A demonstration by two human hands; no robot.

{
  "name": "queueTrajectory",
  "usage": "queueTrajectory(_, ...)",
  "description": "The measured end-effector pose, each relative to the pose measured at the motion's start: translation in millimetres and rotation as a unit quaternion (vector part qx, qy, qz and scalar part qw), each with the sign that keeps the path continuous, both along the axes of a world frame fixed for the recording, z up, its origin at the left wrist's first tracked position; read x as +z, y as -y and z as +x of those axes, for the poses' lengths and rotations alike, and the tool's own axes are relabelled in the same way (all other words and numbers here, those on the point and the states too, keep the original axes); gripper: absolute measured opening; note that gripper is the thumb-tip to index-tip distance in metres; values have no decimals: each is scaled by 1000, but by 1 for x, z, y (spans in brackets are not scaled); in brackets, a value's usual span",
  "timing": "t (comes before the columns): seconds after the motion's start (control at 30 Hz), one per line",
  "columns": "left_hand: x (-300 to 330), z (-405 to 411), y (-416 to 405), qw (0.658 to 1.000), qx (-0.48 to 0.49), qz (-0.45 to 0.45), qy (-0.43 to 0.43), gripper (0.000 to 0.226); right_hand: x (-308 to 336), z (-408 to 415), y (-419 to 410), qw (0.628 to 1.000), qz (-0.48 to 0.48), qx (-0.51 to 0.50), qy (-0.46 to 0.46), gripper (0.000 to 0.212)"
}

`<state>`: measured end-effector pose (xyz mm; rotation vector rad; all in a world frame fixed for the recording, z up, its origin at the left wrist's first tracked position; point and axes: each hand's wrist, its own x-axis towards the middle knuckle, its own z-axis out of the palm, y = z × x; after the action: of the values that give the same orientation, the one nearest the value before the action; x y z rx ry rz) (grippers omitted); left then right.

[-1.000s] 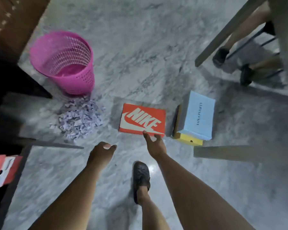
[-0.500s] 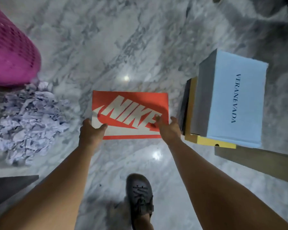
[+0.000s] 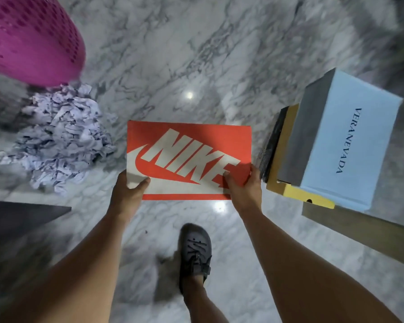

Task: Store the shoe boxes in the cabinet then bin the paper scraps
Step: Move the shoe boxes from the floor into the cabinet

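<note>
An orange Nike shoe box (image 3: 187, 145) sits in the middle of the view over the marble floor. My left hand (image 3: 128, 190) grips its near left corner, thumb on the lid. My right hand (image 3: 243, 185) grips its near right corner. To the right, a light blue shoe box (image 3: 345, 145) lies on top of a yellow shoe box (image 3: 296, 194). A heap of pale paper scraps (image 3: 61, 138) lies on the floor at the left, beside a pink perforated bin (image 3: 30, 40).
A dark panel edge (image 3: 21, 217) juts in at the left. A wooden board (image 3: 364, 234) runs along the right under the stacked boxes. My dark shoe (image 3: 195, 250) stands on the marble floor (image 3: 173, 54) below the orange box.
Both hands reached down and took hold of the orange box at its near corners. The box now looks larger and closer than before.
</note>
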<state>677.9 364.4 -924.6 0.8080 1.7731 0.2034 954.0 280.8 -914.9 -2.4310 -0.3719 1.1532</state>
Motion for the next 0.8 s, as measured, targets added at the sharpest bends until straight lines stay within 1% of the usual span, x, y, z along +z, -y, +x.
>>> queueTrajectory(0.1,59,-13,21,1000,13,11,-3,38,57,-17,15,1000,17,7,23,77)
queueTrajectory(0.23,160,-45,71,999,51,13,10,41,159,-49,49,999,20,30,39,78)
queueTrajectory(0.37,286,-99,154,994,101,24,24,38,274,-99,108,997,33,61,46,79)
queueTrajectory(0.43,350,-134,205,990,136,31,34,42,330,-133,142,993,43,102,51,76)
queueTrajectory(0.53,430,-199,287,978,198,53,44,41,403,-193,186,981,62,175,60,69)
queueTrajectory(0.67,512,-294,384,949,299,100,21,40,472,-289,225,950,113,291,32,58)
queueTrajectory(0.73,536,-339,422,926,360,115,12,48,497,-339,233,931,141,336,5,62)
queueTrajectory(0.8,544,-382,450,895,429,124,11,61,517,-390,231,914,168,369,-19,68)
